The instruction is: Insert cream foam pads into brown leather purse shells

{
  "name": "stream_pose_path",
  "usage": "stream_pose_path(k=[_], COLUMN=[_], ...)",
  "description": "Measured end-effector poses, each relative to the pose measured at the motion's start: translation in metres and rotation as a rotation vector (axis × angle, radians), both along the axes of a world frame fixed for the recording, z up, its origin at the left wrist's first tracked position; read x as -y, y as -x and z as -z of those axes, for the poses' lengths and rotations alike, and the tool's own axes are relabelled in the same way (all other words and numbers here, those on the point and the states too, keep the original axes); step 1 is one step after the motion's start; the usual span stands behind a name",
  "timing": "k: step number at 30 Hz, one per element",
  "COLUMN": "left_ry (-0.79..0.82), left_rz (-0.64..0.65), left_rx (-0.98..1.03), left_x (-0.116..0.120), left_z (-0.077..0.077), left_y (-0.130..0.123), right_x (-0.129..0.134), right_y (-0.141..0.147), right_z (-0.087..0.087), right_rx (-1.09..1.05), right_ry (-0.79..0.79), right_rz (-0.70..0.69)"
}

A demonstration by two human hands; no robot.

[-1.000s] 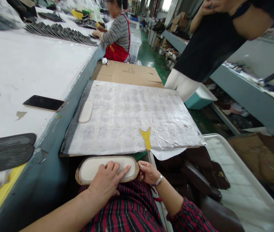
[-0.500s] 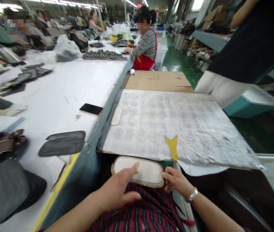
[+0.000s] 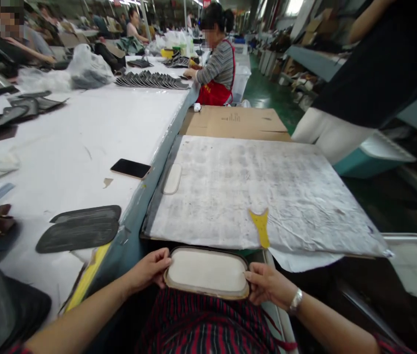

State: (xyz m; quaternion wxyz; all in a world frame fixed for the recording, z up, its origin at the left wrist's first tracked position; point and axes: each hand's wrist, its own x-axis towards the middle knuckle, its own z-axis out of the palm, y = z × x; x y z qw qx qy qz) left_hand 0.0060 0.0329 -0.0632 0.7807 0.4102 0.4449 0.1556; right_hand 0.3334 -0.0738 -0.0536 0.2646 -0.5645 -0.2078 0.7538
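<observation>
Between my two hands, just above my lap, is an oval panel with a pale white centre and a dark rim whose lower edge looks brownish. My left hand pinches its left end between thumb and fingers. At the right end, my right hand grips the rim, the wrist wearing a silvery watch. Just beyond the panel, a yellow forked piece lies at the near edge of the white-covered board. A smaller pale oval piece rests on that board's left side.
On the white table to my left lie a phone and dark oval pieces. A cardboard sheet is beyond the board. A co-worker in a red apron sits ahead; another person stands at right by a teal bin.
My left hand has moved from lying over the panel's white face to pinching its left end. My right hand keeps its hold. The view has shifted slightly to the right.
</observation>
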Motion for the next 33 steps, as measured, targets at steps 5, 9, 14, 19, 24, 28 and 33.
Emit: stream_pose_path(k=[5,9,14,19,24,28,33], left_ry=[-0.213,-0.583,-0.988,-0.973,-1.078,-1.307,-1.083], left_rz=[0.251,0.374,0.567,1.022,1.011,1.051,0.976], left_rx=[-0.312,-0.471,-0.421,-0.146,-0.057,-0.134,-0.137], left_x=[-0.008,-0.023,-0.052,-0.060,-0.052,-0.038,-0.047], left_z=[-0.014,-0.025,-0.044,-0.061,-0.057,-0.049,-0.057], left_y=[0.007,0.008,-0.039,-0.110,-0.113,-0.104,-0.084], right_x=[0.003,0.002,-0.029,-0.066,-0.078,-0.082,-0.086], right_y=[0.016,0.008,-0.010,0.006,0.008,0.004,0.006], right_z=[-0.004,-0.006,0.000,0.017,0.015,0.001,-0.011], right_rx=[0.202,0.496,0.453,-0.017,0.040,0.107,0.285], right_ry=[-0.051,-0.329,-0.498,-0.268,-0.289,-0.654,-0.898], right_rz=[0.030,0.006,0.153,-0.150,-0.493,-0.715,-0.803])
